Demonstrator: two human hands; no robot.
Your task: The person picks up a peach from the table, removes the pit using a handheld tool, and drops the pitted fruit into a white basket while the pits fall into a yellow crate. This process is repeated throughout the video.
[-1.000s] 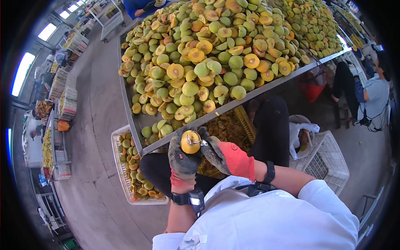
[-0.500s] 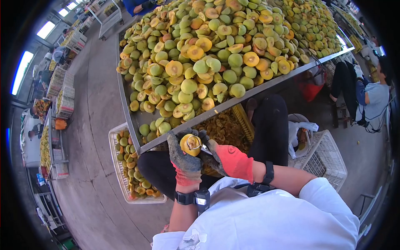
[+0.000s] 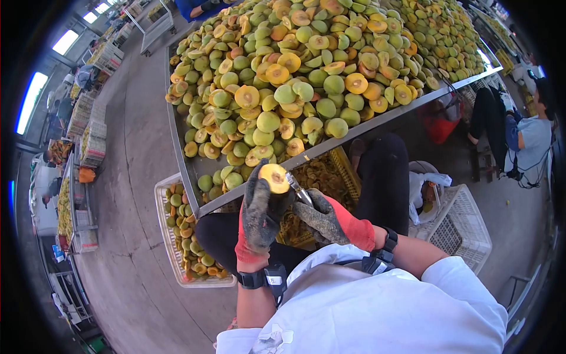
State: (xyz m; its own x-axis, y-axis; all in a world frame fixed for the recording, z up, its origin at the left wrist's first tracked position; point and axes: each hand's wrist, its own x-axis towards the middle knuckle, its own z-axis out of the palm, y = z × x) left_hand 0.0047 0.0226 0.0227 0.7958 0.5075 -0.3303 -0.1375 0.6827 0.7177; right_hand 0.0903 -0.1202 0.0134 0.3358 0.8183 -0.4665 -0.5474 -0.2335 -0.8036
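Note:
My left hand (image 3: 257, 215), in a grey-and-red work glove, holds a halved peach (image 3: 275, 178) with its yellow cut face turned up. My right hand (image 3: 333, 223), gloved alike, is closed around the handle of a metal corer (image 3: 302, 194). The corer's tip meets the right edge of the peach half. Both hands are above my lap, just in front of the metal table's rim (image 3: 354, 136). Behind them, a large heap of green and yellow peach halves (image 3: 277, 74) covers the table.
Below the table edge stands a yellow crate (image 3: 348, 171) of brownish scraps. A white crate (image 3: 203, 285) of peach halves is at left. On the right are another white crate (image 3: 474, 230), a bucket with a plastic bag (image 3: 420, 194), a red bag (image 3: 441, 127) and a seated co-worker (image 3: 530, 138).
Both hands have shifted apart slightly, and the peach half has risen toward the table edge. The corer's loop, earlier over the middle of the cut face, is now at its right edge.

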